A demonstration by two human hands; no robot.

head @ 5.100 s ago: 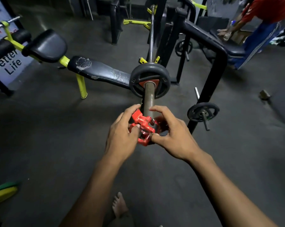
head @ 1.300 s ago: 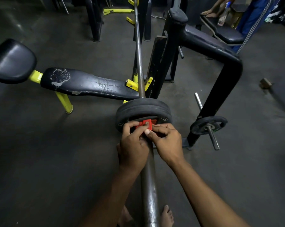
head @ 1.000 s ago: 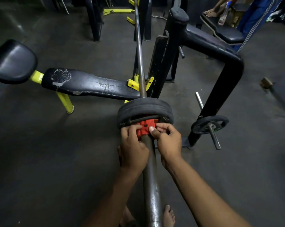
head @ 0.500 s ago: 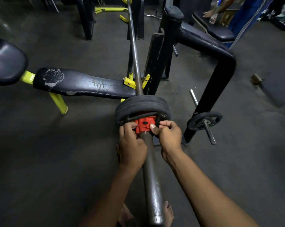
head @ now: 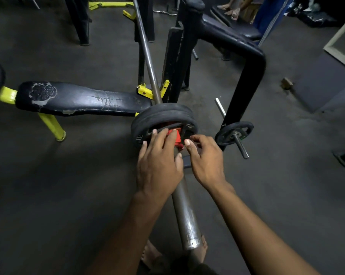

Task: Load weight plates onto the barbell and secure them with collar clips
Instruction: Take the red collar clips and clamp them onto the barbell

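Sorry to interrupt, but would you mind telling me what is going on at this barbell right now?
A person is fitting a red collar clip onto the barbell, tight against the black weight plates already loaded on its near end. The left hand lies over the clip with straight fingers touching it and the plate face. The right hand hovers beside the clip, fingers loosely curled, thumb tip at its edge. Whether the clip is locked cannot be told.

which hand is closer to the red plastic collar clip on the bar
Left. The left hand lies over the red plastic collar clip, fingers touching it; the right hand sits just beside it, fingertips apparently off it.
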